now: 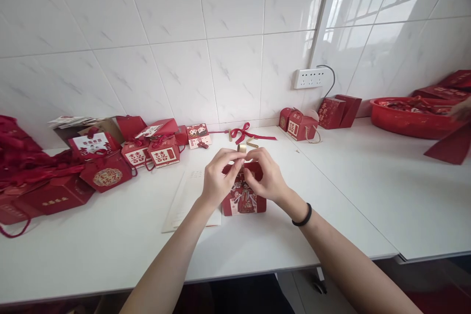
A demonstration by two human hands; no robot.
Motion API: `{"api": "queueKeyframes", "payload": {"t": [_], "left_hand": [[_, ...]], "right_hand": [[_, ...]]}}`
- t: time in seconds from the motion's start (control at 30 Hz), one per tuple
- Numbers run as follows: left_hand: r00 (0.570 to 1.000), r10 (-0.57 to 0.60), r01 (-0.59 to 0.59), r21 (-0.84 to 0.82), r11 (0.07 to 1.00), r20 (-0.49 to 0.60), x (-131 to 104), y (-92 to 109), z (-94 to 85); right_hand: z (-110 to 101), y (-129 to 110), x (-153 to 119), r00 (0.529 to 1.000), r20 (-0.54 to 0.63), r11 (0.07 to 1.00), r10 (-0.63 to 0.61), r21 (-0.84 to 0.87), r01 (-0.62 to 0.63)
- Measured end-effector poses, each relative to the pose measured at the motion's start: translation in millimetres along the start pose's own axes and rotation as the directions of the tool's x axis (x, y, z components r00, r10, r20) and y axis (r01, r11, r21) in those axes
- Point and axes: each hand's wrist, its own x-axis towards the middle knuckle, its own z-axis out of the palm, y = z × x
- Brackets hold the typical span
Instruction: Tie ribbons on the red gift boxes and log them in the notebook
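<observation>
A red box (244,199) with printed figures stands on the white table in front of me. Above its top, my left hand (223,175) has its thumb and fingers pinched on a small gold ribbon roll (241,148). Close beside it, my right hand (265,174) curves inward with a black band on the wrist. Its fingertips are near the roll, and what lies between them is too small to make out. Behind the hands, a gold strip (252,143) and a red ribbon bow (243,132) lie near the wall.
White paper (189,201) lies left of the box. Several red boxes (106,171) line the left side. At the back right are a small red box (299,125), a red basin (412,120) and a power strip (309,78). Another person's hand (461,109) shows at the right edge.
</observation>
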Motion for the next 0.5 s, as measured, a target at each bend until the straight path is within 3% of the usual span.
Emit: {"api": "queueKeyframes", "payload": {"t": [0.1, 0.33, 0.5], "left_hand": [[0.999, 0.042, -0.040, 0.062, 0.997, -0.023, -0.8, -0.1, 1.1], [0.999, 0.040, -0.039, 0.039, 0.998, -0.025, -3.6, -3.6, 1.9], [1.000, 0.021, -0.021, 0.027, 0.999, -0.023, -4.7, -4.8, 2.1]], "right_hand": [[0.7, -1.3, 0.6, 0.999, 0.015, 0.998, -0.033, -0.044, 0.034], [-3.1, -1.1, 2.3, 0.975, 0.107, 0.977, 0.196, 0.063, -0.204], [-5.1, -0.4, 4.4, 0.948, 0.139, 0.947, 0.285, 0.113, -0.301]]}}
